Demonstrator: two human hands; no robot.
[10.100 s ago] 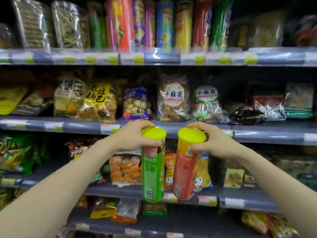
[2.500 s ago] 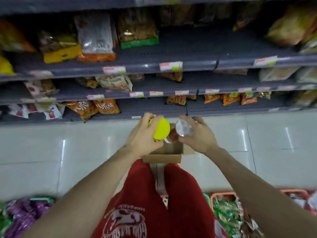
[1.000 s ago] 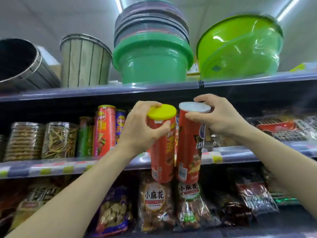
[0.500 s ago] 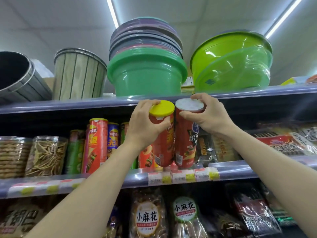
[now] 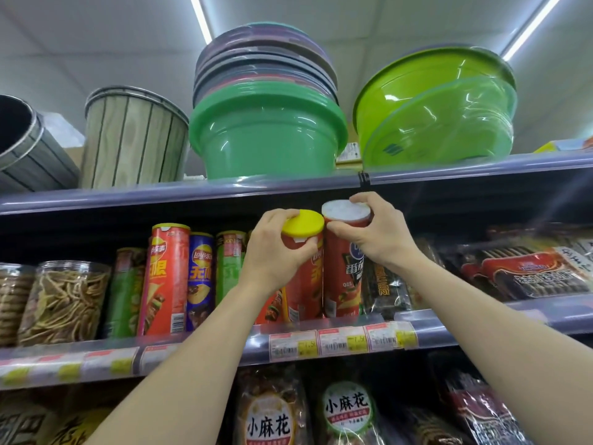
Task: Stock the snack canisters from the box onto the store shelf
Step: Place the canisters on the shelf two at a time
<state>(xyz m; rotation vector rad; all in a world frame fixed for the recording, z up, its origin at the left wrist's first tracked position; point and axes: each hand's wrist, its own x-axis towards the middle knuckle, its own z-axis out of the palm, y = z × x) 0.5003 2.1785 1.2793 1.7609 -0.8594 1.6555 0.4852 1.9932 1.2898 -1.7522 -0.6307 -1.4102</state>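
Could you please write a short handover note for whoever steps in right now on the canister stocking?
Left hand grips the top of the yellow-lidded red canister. Right hand grips the top of the white-lidded red canister.
Both stand upright, side by side, their bases at the front edge of the snack shelf, right of the shelved canisters.
Done: the pair is at the shelf.
Left: settle them, let go, then fetch more; the box is out of view.

Bright ceiling tubes (image 5: 200, 19); basin (image 5: 436, 107) glare; edges blurred, warped.
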